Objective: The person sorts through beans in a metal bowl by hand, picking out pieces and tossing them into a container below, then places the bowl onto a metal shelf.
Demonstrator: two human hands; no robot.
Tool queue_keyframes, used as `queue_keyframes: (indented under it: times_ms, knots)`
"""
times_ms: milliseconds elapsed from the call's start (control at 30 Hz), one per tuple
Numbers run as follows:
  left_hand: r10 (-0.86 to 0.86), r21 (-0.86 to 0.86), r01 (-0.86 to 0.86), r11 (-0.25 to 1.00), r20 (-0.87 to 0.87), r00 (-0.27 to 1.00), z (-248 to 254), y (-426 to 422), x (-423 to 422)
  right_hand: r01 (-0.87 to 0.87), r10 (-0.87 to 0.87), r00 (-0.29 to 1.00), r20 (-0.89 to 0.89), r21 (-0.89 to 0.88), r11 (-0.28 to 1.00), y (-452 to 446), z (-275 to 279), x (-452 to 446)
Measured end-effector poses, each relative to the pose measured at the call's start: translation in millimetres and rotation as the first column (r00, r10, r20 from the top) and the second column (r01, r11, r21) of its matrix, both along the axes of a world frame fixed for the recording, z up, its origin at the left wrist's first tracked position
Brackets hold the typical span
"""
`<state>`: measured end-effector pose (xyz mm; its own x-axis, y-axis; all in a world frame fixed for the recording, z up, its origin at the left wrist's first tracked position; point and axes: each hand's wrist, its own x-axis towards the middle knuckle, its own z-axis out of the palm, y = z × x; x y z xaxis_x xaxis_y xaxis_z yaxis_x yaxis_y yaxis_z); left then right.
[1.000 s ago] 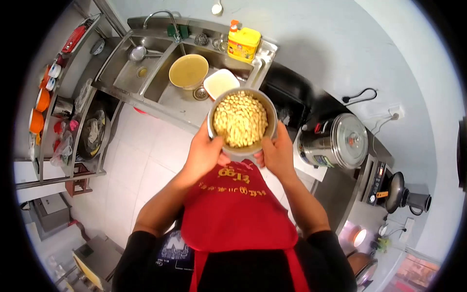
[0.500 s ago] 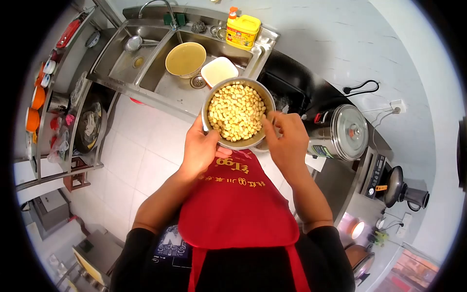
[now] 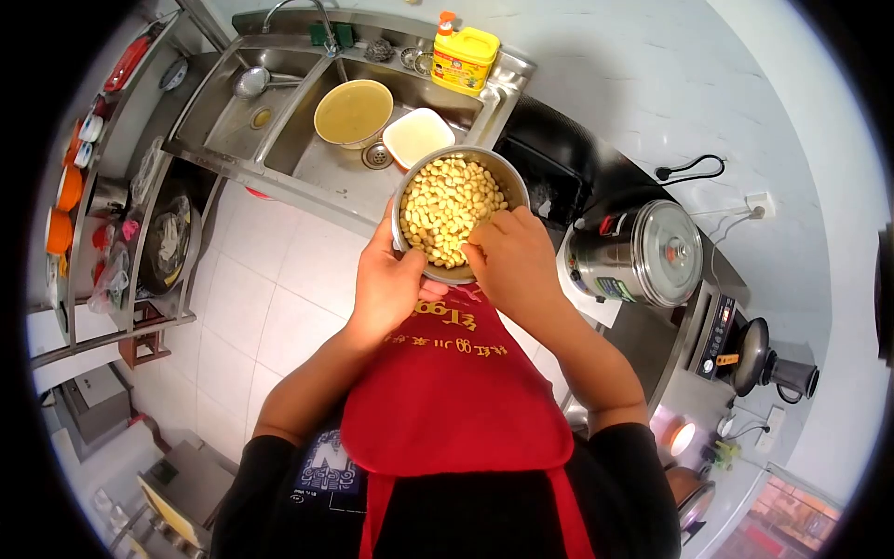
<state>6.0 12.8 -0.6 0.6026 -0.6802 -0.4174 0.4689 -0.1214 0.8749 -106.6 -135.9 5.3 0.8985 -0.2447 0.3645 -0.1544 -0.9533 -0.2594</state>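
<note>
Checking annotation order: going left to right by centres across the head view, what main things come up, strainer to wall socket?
Strainer, tan bowl, left hand, metal bowl, right hand, lidded steel pot, wall socket.

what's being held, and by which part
Left hand: round metal bowl, by its near-left side. Right hand: any grip on the pale yellow beans is hidden.

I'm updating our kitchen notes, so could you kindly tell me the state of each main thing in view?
Round silver metal bowl: open, held.
Pale yellow oval kernels: loose, in the bowl.
Bare left hand: holding the bowl's side.
Bare right hand: fingers curled at the kernels, grip unclear.
Round tan basin: open, contents unclear.
White squarish container: open.
Silver cylindrical metal pot: lidded.
Yellow plastic jug: upright, orange top fitted.
</note>
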Motion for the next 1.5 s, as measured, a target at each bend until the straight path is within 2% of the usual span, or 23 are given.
queue_keyframes:
  times_ms: [133,200,333,400,533,600,633,700,833,900,1033,1100,1133,1200,1233,1300,1333,1400,1433,1467,1500]
  knots:
    - [-0.007,-0.004,0.007,1.000,0.008,1.000,-1,-1,2,0.093,-0.093,0.996,-0.010,0.139,0.986,-3,7,-1]
    - [-0.017,0.003,0.017,1.000,0.009,1.000,-1,-2,4,0.152,-0.126,0.988,-0.094,0.375,0.914,-5,13,3]
    - [-0.004,0.010,0.004,1.000,0.006,1.000,4,-4,0,0.122,-0.116,0.992,-0.042,0.461,0.879,-9,16,7]
    - [0.018,0.014,-0.019,1.000,0.015,1.000,4,-4,0,0.063,-0.117,0.989,0.090,0.457,0.887,-11,16,7]
    - [0.001,0.014,-0.001,1.000,0.034,0.999,2,-6,1,0.028,-0.068,0.995,0.066,0.476,0.879,-21,15,3]
    - [-0.006,0.014,0.005,1.000,0.044,0.999,3,-7,1,0.073,-0.076,0.997,-0.026,0.678,0.731,-23,13,3]
    - [-0.001,0.012,0.000,1.000,0.037,0.999,5,-7,1,0.072,-0.075,0.997,-0.025,0.678,0.732,-22,16,4]
    - [0.006,0.012,-0.007,1.000,0.029,1.000,4,-6,1,0.181,-0.119,0.983,-0.139,0.658,0.731,-20,24,6]
    - [-0.003,0.006,0.003,1.000,0.021,1.000,4,-8,2,0.176,-0.139,0.984,-0.110,0.676,0.715,-20,20,8]
    - [-0.001,0.004,0.001,1.000,0.019,1.000,4,-9,1,0.007,-0.035,0.998,0.047,0.494,0.870,-23,14,9]
    - [-0.033,-0.001,0.033,0.999,0.011,0.999,0,-9,5,0.018,-0.040,0.999,0.036,0.470,0.883,-19,16,19]
    - [-0.065,-0.003,0.065,0.998,-0.009,0.998,1,-10,4,-0.078,0.029,0.990,0.140,0.358,0.931,-15,8,29]
    - [-0.048,-0.005,0.048,0.999,-0.001,0.999,4,-12,2,-0.074,0.024,0.990,0.142,0.357,0.931,-15,5,33]
    - [-0.030,-0.010,0.030,0.999,0.009,1.000,7,-14,0,-0.043,0.031,0.998,0.053,0.248,0.968,-16,-2,38]
    - [-0.030,-0.014,0.030,0.999,0.013,0.999,6,-15,0,-0.045,0.032,0.998,0.054,0.246,0.968,-17,-5,39]
    - [-0.027,-0.017,0.027,0.999,0.014,1.000,4,-14,-1,-0.017,0.014,0.999,0.039,0.099,0.995,-17,-9,40]
    - [-0.028,-0.020,0.028,0.999,0.014,1.000,3,-14,-1,-0.019,0.015,0.999,0.038,0.099,0.995,-18,-6,39]
    - [-0.029,-0.022,0.029,0.999,0.014,0.999,3,-15,-1,-0.011,-0.032,0.994,0.109,0.372,0.928,-18,4,33]
    - [-0.012,-0.014,0.012,1.000,0.008,1.000,2,-15,-1,-0.009,-0.034,0.994,0.107,0.374,0.927,-20,9,28]
    - [0.005,-0.007,-0.005,1.000,0.002,1.000,2,-16,-1,0.075,-0.144,0.989,0.043,0.693,0.717,-23,14,20]
    - [0.003,-0.006,-0.003,1.000,0.002,1.000,1,-17,-1,0.144,-0.222,0.973,-0.057,0.906,0.399,-29,18,12]
